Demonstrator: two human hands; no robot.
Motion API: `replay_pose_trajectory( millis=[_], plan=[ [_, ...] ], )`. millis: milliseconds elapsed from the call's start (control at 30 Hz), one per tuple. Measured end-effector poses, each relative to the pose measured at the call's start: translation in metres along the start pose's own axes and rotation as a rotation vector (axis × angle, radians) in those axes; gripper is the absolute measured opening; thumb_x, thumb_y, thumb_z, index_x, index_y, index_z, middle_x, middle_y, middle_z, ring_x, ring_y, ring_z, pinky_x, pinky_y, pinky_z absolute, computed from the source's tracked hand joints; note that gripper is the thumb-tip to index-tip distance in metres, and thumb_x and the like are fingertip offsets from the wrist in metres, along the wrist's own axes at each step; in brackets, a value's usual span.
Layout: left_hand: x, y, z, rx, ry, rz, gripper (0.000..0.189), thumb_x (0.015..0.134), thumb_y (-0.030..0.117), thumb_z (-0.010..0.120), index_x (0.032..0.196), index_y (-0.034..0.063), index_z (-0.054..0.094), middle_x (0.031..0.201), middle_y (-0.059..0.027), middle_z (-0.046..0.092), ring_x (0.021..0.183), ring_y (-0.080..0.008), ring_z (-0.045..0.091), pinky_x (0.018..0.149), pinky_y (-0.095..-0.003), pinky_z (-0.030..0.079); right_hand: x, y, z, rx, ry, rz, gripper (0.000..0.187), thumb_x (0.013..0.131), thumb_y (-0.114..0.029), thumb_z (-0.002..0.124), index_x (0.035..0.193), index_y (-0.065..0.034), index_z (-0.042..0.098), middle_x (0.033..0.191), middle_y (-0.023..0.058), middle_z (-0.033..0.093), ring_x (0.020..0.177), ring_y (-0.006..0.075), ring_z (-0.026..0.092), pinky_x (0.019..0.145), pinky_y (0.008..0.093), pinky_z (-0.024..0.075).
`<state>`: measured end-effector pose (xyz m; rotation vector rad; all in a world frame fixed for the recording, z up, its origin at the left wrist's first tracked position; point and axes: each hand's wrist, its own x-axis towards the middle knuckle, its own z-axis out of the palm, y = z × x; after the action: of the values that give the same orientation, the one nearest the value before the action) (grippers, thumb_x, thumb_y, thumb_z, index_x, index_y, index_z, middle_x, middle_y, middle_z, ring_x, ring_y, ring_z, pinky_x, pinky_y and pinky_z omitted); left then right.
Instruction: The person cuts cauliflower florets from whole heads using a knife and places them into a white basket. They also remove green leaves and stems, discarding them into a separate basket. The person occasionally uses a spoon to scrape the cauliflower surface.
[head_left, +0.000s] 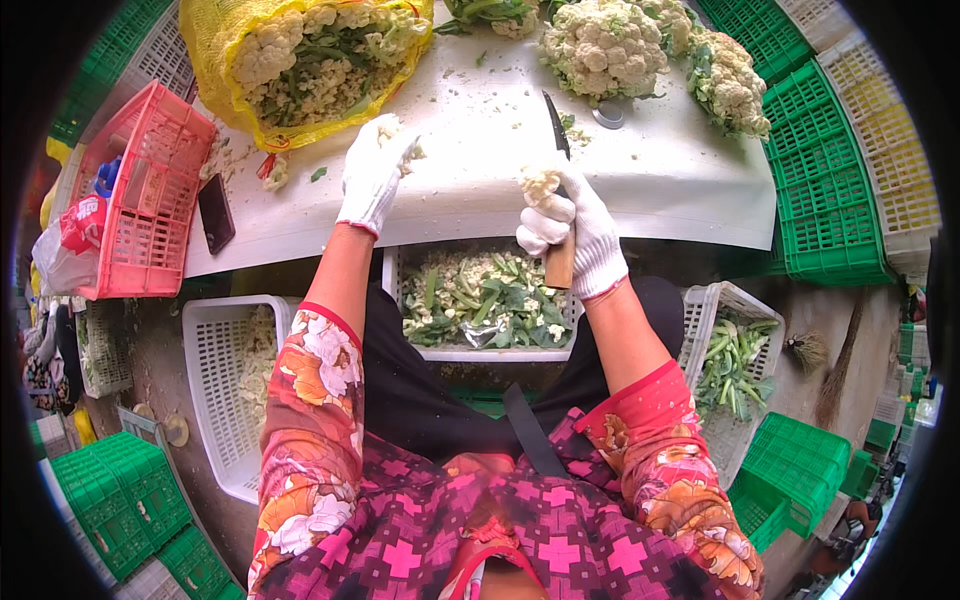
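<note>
White knitted gloves cover both hands. My left hand (377, 171) is closed on cauliflower pieces (390, 131) above the white-covered table, just below the yellow mesh sack (322, 135) of cauliflower and leaves. My right hand (574, 225) grips the wooden handle of a knife (560, 259), its dark blade pointing away from me, and a cauliflower floret (538, 184) sits at the fingers of that same hand. Whole cauliflower heads (604, 49) lie at the table's far right, beside a small round metallic object (608, 115).
A phone (216, 214) lies by the pink crate (154, 195) at left. Below the table edge, a white crate (495, 354) holds trimmings. White crates with florets (196, 337) and leafy stems (701, 315) flank my legs. Green crates (825, 172) stand at right.
</note>
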<state>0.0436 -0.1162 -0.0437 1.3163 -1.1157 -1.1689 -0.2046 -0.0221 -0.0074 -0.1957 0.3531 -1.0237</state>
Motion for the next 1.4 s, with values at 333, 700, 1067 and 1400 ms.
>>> replay_pose_trajectory(
  millis=[333,700,1067,1400],
  plan=[
    [0.021,-0.019,0.005,-0.174,-0.068,-0.235,0.035,0.092,0.016,0.075,0.123,0.0065,0.059,0.088,-0.0032,0.066,0.074,-0.0115,0.062,0.056,-0.0275,0.047,0.01,-0.002,0.017,-0.025,-0.075,-0.086,0.043,0.109,-0.041,0.039,0.075,-0.015,0.048,0.06,-0.0074,0.036,0.05,0.008,0.038,0.054,0.029,0.0343],
    [-0.036,0.002,-0.037,-1.059,-0.078,-0.426,0.023,0.1,0.029,0.066,0.115,0.0131,0.061,0.1,-0.0074,0.07,0.082,-0.0251,0.067,0.07,-0.0419,0.057,0.038,0.062,0.091,-0.294,0.264,-0.083,0.017,0.103,-0.031,0.058,0.1,-0.0143,0.056,0.064,-0.0053,0.046,0.053,0.0123,0.047,0.054,0.035,0.045],
    [-0.11,-0.019,-0.08,-0.986,-0.01,-0.288,0.048,0.104,0.055,0.046,0.116,0.0116,0.062,0.106,-0.0039,0.063,0.092,-0.0196,0.062,0.08,-0.0331,0.052,0.027,0.202,0.188,-1.281,-0.007,-0.102,0.035,0.095,-0.037,0.069,0.087,-0.0032,0.064,0.06,0.0035,0.06,0.045,0.0137,0.057,0.044,0.0293,0.0461],
    [-0.12,0.031,-0.022,-1.083,-0.156,-0.008,0.075,0.103,0.066,0.032,0.148,0.0063,0.041,0.134,-0.0132,0.058,0.122,-0.0249,0.056,0.108,-0.0428,0.043,0.026,0.109,0.093,-0.939,0.386,-0.283,0.021,0.093,-0.023,0.073,0.091,-0.0083,0.059,0.062,-0.0015,0.051,0.047,0.0102,0.049,0.044,0.0257,0.0437]
  ],
)
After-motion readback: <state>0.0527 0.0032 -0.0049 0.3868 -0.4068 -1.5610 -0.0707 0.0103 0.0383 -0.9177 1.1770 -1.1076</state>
